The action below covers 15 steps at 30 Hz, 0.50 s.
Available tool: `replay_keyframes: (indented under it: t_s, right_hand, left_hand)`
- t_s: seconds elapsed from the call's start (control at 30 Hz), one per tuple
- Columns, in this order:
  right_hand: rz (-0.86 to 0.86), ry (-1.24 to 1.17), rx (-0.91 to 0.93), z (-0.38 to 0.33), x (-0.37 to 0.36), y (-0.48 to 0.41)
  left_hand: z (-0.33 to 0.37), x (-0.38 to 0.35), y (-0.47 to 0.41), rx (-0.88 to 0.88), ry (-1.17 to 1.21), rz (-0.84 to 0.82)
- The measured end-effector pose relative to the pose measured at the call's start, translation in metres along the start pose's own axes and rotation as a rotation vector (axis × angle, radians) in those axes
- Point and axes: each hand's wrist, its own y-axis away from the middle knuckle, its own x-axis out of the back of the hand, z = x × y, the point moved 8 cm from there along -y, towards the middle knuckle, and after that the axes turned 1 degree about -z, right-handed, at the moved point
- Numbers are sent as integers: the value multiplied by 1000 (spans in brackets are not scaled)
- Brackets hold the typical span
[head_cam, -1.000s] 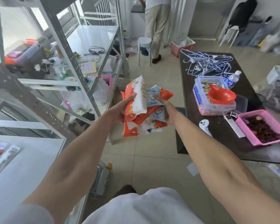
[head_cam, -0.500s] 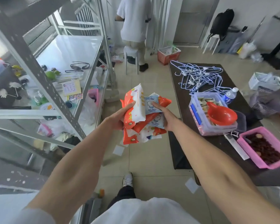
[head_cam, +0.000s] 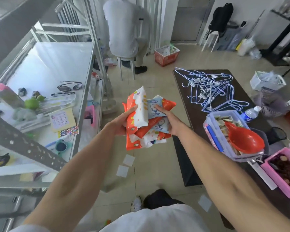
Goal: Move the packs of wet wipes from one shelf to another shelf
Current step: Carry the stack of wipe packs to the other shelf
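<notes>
I hold a bundle of several wet wipe packs [head_cam: 146,124] in the air over the floor, between both hands. Most packs are orange and white; two smaller ones are pale blue with a cartoon figure. My left hand [head_cam: 122,121] grips the bundle from the left, thumb over the tall orange-and-white pack. My right hand [head_cam: 171,121] presses on the blue packs from the right. The white metal shelf [head_cam: 60,64] stands to my left, its surface at about hand height.
The shelf holds sunglasses [head_cam: 70,86], green toys [head_cam: 32,102] and a yellow card [head_cam: 62,119]. A dark table [head_cam: 187,91] on the right carries blue hangers [head_cam: 211,87], a clear box with a red scoop [head_cam: 244,139] and a pink tray [head_cam: 271,173]. A person [head_cam: 124,29] sits ahead.
My view has risen and moved along the shelf, so its upper surface now lies beside me. The bundle stays gripped in both hands in the same way.
</notes>
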Motion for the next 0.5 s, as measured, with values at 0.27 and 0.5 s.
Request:
replay_keyframes:
  t_s: [0.27,0.5]
  right_hand:
    - [-29,57,-1,-55,-1,-94]
    - [-56,31,-24,-125,21,-199]
  left_hand:
    - [65,47,-59,4,35,46]
    - [155,74,-129,14,71,146]
